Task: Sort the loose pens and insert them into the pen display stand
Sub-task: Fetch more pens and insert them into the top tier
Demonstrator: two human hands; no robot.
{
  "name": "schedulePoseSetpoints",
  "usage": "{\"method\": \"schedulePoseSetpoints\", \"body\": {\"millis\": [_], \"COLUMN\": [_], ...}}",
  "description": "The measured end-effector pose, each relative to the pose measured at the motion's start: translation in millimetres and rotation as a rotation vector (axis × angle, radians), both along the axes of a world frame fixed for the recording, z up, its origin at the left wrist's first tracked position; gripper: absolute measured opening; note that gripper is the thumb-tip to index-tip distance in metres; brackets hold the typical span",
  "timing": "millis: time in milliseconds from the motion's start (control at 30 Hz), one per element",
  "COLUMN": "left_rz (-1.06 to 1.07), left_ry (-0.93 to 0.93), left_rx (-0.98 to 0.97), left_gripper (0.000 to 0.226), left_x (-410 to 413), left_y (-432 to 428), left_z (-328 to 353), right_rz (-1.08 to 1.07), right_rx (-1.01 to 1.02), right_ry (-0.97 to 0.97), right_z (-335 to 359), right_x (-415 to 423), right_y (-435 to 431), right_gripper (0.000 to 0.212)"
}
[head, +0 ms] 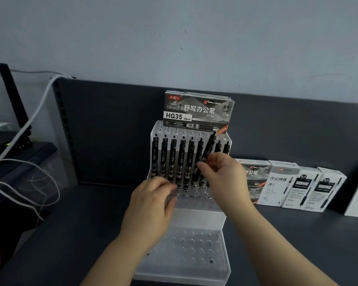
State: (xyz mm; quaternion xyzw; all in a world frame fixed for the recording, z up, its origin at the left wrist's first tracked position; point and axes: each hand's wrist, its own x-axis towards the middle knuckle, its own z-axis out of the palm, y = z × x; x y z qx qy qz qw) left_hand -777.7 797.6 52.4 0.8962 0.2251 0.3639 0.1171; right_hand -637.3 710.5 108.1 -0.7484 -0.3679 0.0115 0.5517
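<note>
**Ninth pen held tilted at the row**

One clear, stepped pen display stand (pixel 194 219) is seen at the centre of the dark counter (pixel 287 244), and its tiers are dotted with round holes. Eight black pens (pixel 182 159) are counted standing upright in a single row on the upper tier, with pale print on their barrels.

A ninth, the tilted pen (pixel 208 147), is pinched by the right hand (pixel 221 176). The fingers are clamped on its lower barrel and its top leans toward 1 o'clock, with six standing pens on its 9 o'clock side and two on its 3 o'clock side.

The left hand (pixel 153 195) is laid on the middle tier, at 7 o'clock of the row, with its fingers loosely bent against the acrylic.

One HQ35 box (pixel 198 110) is propped at the stand's 12 o'clock. At its 3 o'clock, two dark boxes (pixel 254 178) appear stacked, with white boxes (pixel 302 186) lined up beside them. The number of white boxes cannot be told.
</note>
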Motion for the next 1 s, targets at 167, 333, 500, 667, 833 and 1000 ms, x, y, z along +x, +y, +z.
{"method": "schedulePoseSetpoints", "body": {"millis": [167,333,500,667,833,1000], "left_rz": [-0.054,-0.096,-0.123,-0.125,-0.088,-0.111], "left_ry": [-0.014,-0.016,-0.015,0.008,0.105,0.036], "left_rx": [0.02,0.006,0.015,0.003,-0.1,0.001], "left_gripper": [0.025,0.025,0.026,0.026,0.033,0.033], "left_x": [-2,-3,-5,-7,-5,18], "left_y": [6,10,13,15,8,-43], "left_z": [1,0,-1,0,16,36], "right_rz": [-0.047,-0.105,-0.145,-0.129,-0.08,-0.162], "right_rx": [-0.248,-0.313,-0.348,-0.381,-0.294,-0.191], "right_ry": [-0.165,-0.212,-0.246,-0.27,-0.154,-0.153], "right_z": [-11,-9,-9,-8,-5,-12], "right_x": [-4,-8,-12,-13,-11,4], "right_y": [8,10,11,8,-8,-77], "right_gripper": [0.017,0.018,0.018,0.015,0.026,0.032]}}
